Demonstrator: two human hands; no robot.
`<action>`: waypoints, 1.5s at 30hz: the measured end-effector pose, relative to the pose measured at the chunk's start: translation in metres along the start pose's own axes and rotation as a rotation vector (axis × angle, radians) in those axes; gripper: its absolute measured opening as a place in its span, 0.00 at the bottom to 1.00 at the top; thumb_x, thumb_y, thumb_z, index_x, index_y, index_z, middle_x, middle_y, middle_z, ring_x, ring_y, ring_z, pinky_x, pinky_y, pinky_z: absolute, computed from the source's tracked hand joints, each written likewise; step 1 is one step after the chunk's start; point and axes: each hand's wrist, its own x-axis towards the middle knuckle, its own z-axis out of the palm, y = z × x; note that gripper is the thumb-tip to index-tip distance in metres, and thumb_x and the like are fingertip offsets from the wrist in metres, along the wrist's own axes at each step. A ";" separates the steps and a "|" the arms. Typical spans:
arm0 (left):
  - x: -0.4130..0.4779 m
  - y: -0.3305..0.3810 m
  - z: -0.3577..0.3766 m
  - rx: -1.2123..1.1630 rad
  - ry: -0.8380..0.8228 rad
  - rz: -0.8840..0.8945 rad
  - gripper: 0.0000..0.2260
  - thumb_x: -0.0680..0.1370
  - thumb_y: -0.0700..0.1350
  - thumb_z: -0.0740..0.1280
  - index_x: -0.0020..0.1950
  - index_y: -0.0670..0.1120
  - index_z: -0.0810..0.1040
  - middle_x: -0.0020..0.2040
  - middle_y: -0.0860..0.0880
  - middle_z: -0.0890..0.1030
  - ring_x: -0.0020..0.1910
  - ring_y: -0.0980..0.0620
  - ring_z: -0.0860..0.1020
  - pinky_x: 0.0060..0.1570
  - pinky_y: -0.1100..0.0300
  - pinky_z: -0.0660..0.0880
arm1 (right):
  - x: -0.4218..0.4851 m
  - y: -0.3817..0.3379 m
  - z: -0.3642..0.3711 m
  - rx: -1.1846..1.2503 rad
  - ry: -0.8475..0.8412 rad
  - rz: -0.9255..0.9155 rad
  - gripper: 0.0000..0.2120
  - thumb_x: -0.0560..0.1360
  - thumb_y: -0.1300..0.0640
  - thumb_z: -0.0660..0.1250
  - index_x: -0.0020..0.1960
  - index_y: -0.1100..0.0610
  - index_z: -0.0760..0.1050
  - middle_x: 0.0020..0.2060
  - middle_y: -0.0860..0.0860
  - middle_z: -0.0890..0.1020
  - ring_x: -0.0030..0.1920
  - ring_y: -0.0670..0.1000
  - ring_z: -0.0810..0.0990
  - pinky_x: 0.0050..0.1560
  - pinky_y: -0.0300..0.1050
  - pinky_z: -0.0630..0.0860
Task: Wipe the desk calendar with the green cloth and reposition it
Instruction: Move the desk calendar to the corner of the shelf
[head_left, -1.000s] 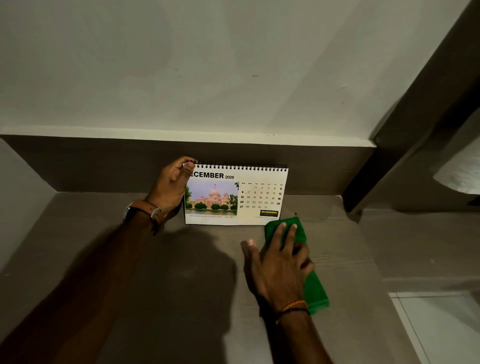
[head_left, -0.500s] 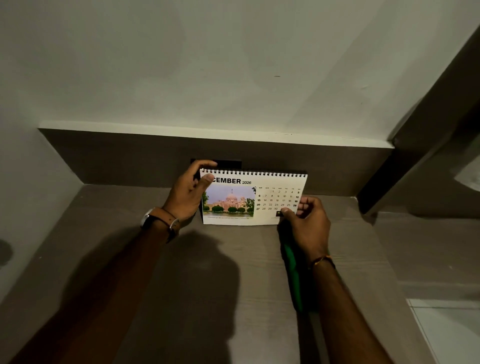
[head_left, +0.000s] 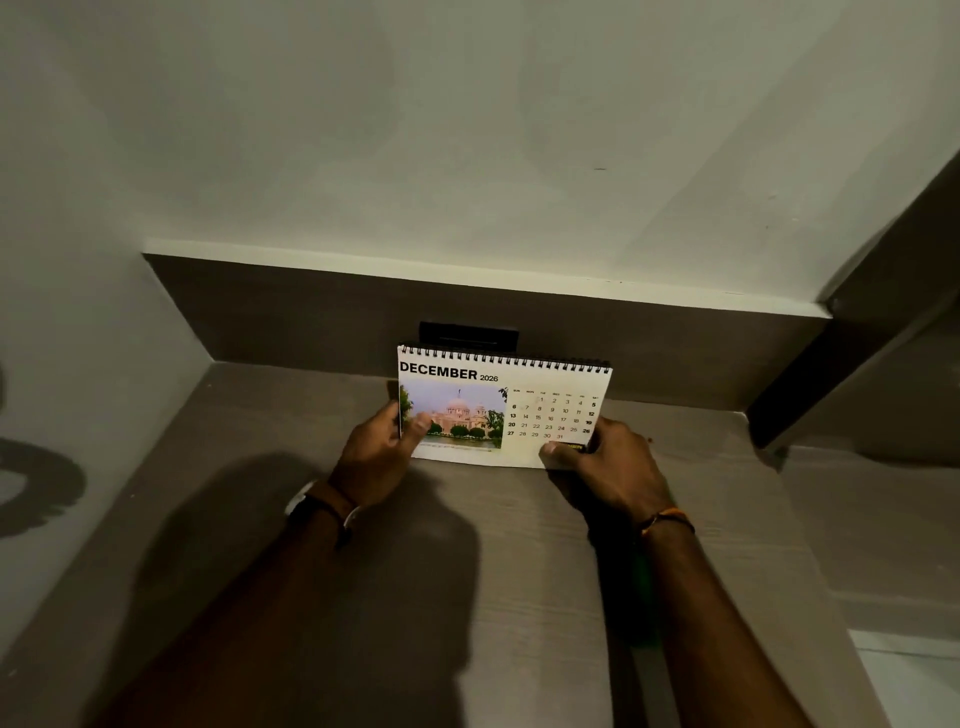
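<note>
A spiral-bound desk calendar (head_left: 550, 410) showing December 2026 stands upright near the back of the grey desk (head_left: 509, 545). My left hand (head_left: 376, 457) grips its lower left corner, thumb on the picture. My right hand (head_left: 608, 470) grips its lower right corner, thumb on the front face. The green cloth (head_left: 644, 582) lies on the desk under my right forearm; only a dim green strip of it shows.
A black wall socket (head_left: 467, 332) sits in the dark back panel (head_left: 311, 317) just behind the calendar. A white side wall (head_left: 78, 364) closes the left. A dark angled post (head_left: 841, 353) rises at the right, with white floor (head_left: 914, 686) beyond the desk's right edge.
My right hand left the cloth and took the calendar's lower right corner. My left hand slid from the top left corner down to the lower left. The cloth now lies under my right arm.
</note>
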 end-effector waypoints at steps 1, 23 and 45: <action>0.002 -0.001 -0.006 0.076 -0.015 0.007 0.17 0.80 0.60 0.57 0.64 0.53 0.73 0.55 0.55 0.81 0.51 0.59 0.79 0.54 0.59 0.73 | 0.001 -0.004 0.003 -0.047 -0.019 -0.015 0.17 0.72 0.43 0.74 0.59 0.45 0.81 0.55 0.43 0.86 0.49 0.46 0.85 0.50 0.44 0.82; -0.034 -0.076 -0.152 0.102 0.503 -0.348 0.11 0.82 0.41 0.56 0.63 0.40 0.69 0.59 0.36 0.79 0.57 0.35 0.78 0.53 0.52 0.71 | -0.010 -0.143 0.170 -0.129 -0.187 -0.232 0.17 0.82 0.51 0.64 0.67 0.58 0.76 0.66 0.55 0.80 0.61 0.56 0.81 0.59 0.46 0.77; -0.109 0.027 0.035 0.358 0.117 0.088 0.32 0.78 0.57 0.62 0.78 0.45 0.59 0.80 0.45 0.59 0.79 0.49 0.56 0.76 0.57 0.54 | -0.078 -0.012 0.009 -0.395 0.343 -0.158 0.22 0.76 0.45 0.69 0.67 0.51 0.77 0.67 0.52 0.79 0.68 0.55 0.72 0.72 0.53 0.68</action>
